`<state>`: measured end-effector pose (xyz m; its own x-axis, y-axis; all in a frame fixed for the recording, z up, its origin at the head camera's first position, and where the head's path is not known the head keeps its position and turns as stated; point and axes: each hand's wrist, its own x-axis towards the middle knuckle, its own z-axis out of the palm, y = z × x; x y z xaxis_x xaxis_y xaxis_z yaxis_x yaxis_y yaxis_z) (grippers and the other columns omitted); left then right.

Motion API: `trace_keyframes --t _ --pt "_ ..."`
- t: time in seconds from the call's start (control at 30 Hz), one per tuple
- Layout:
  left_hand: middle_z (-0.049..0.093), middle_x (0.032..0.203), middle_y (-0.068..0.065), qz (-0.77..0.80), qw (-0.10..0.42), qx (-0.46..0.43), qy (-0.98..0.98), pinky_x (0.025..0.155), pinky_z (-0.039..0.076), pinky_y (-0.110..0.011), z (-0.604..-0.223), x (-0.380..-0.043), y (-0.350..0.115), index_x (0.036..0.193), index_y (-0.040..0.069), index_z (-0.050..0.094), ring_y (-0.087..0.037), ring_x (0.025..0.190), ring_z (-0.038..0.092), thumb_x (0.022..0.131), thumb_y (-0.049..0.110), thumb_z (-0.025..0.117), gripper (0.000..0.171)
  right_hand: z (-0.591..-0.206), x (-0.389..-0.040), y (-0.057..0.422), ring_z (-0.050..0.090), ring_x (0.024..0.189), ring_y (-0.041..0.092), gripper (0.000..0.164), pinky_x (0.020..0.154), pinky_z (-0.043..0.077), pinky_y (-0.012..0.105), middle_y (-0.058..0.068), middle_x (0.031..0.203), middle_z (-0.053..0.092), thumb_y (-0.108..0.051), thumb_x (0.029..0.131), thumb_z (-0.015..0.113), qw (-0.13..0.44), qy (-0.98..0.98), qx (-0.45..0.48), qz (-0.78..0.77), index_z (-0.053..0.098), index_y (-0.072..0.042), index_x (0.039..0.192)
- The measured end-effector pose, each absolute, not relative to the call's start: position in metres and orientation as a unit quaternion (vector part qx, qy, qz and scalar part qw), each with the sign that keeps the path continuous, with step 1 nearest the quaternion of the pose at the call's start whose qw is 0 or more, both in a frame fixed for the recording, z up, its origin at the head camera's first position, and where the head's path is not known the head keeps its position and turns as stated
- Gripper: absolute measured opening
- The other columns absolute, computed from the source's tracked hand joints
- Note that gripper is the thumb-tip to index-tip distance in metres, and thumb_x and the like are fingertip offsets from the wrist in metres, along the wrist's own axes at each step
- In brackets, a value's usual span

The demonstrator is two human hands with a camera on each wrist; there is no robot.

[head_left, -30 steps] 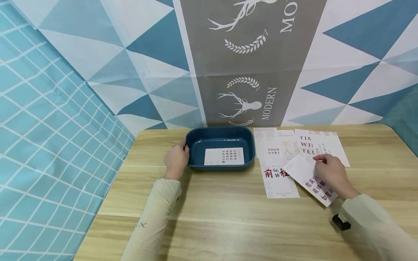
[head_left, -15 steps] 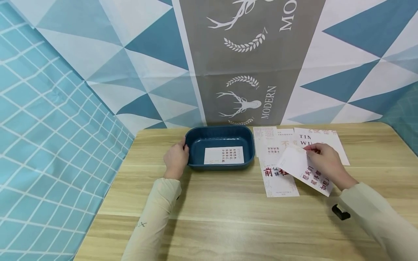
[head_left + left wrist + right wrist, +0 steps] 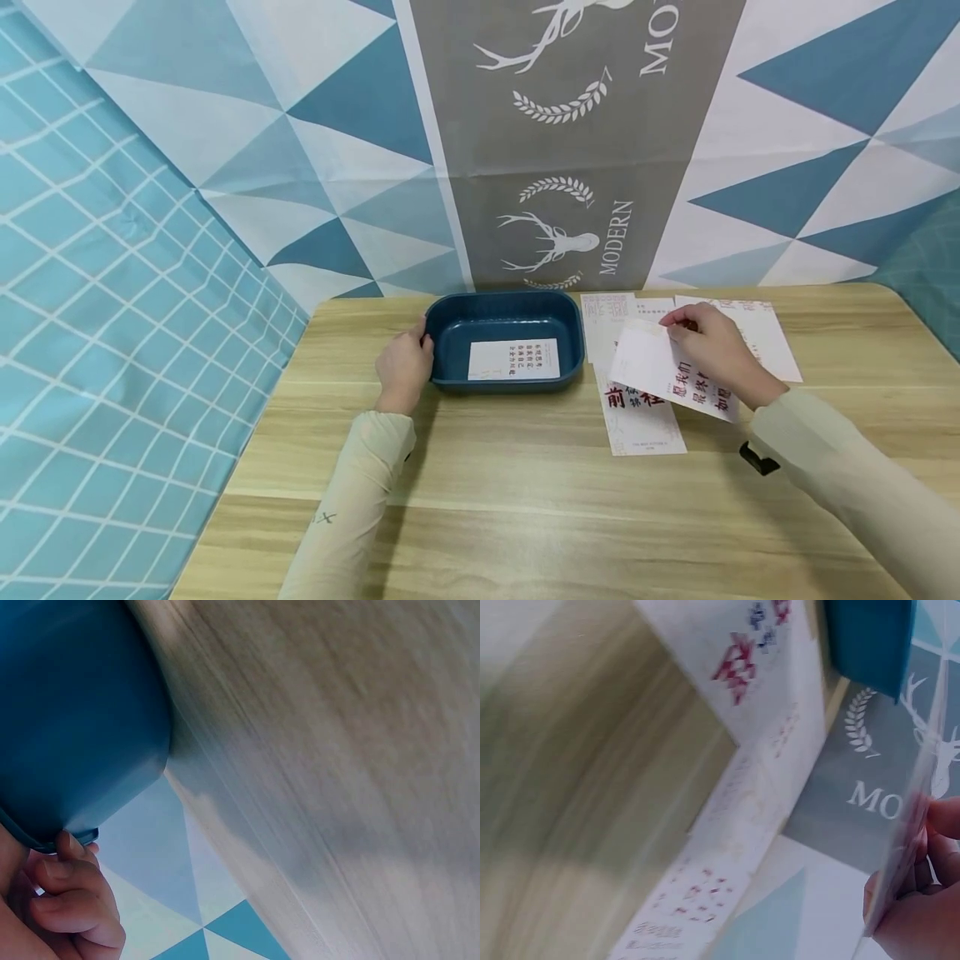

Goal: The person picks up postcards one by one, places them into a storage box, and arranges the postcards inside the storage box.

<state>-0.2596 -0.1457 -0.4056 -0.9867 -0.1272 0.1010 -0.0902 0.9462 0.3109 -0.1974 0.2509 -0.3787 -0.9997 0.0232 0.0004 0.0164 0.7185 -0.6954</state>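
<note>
My left hand [image 3: 403, 367] grips the left end of a dark blue rectangular tray [image 3: 506, 386]; in the left wrist view its fingers [image 3: 75, 892] curl at the rim. One printed card [image 3: 514, 360] lies inside the tray. At the right, my right hand [image 3: 716, 350] pinches a white card [image 3: 645, 358] with red lettering between thumb and fingers. That card is held over the other cards and hides part of them. In the right wrist view the held card [image 3: 911, 832] appears nearly edge-on.
Several printed cards overlap on the wooden table [image 3: 495, 492] right of the tray, among them a card with large red characters [image 3: 645, 429] and a white card [image 3: 772, 342] at the back right. A patterned cloth wall [image 3: 555, 167] rises behind the table's back edge.
My right hand has lifted the red-lettered card and moved it left and back, toward the tray. My left hand and the tray have stayed in place.
</note>
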Motion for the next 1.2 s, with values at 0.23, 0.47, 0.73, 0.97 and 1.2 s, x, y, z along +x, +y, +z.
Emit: trace_keyframes --t 0.23,0.47,0.73,0.97,1.2 --pt "0.069 0.101 -0.014 -0.156 0.062 0.049 -0.985 0.052 0.042 -0.037 -0.407 -0.260 -0.148 0.136 0.022 0.050 -0.029 0.072 0.063 0.096 0.027 0.048 0.041 -0.368 -0.207 0.237 0.046 0.098 0.030 0.029 0.082 0.035 0.041 0.019 0.114 0.051 -0.016 0.097 0.038 0.003 -0.927 0.011 0.374 0.059 -0.001 0.110" --pt "0.069 0.102 -0.013 -0.157 0.061 0.050 -0.984 0.050 0.041 -0.036 -0.407 -0.260 -0.148 0.136 0.023 0.050 -0.028 0.072 0.062 0.096 0.027 0.047 0.040 -0.357 -0.216 0.228 0.047 0.097 0.030 0.028 0.085 0.036 0.042 0.019 0.111 0.052 -0.011 0.095 0.040 0.015 -0.929 0.037 0.368 0.061 -0.001 0.110" --pt "0.069 0.107 -0.012 -0.150 0.062 0.049 -0.985 0.051 0.042 -0.037 -0.407 -0.261 -0.149 0.136 0.025 0.050 -0.028 0.073 0.063 0.097 0.028 0.046 0.040 -0.347 -0.225 0.214 0.046 0.097 0.031 0.028 0.085 0.036 0.043 0.019 0.113 0.052 -0.012 0.096 0.040 -0.005 -0.929 0.051 0.367 0.060 0.000 0.111" --pt "0.068 0.108 -0.013 -0.151 0.063 0.048 -0.985 0.054 0.046 -0.040 -0.408 -0.261 -0.149 0.136 0.024 0.050 -0.030 0.076 0.064 0.096 0.026 0.047 0.040 -0.343 -0.234 0.198 0.046 0.098 0.032 0.028 0.086 0.036 0.044 0.019 0.114 0.052 -0.010 0.094 0.041 -0.011 -0.929 0.068 0.365 0.061 0.001 0.111" --pt "0.068 0.109 -0.012 -0.152 0.062 0.052 -0.985 0.058 0.047 -0.041 -0.409 -0.262 -0.150 0.137 0.024 0.050 -0.029 0.080 0.064 0.096 0.028 0.047 0.041 -0.341 -0.240 0.186 0.046 0.101 0.033 0.027 0.089 0.036 0.046 0.019 0.118 0.051 -0.009 0.093 0.043 -0.020 -0.928 0.082 0.364 0.063 0.000 0.110"
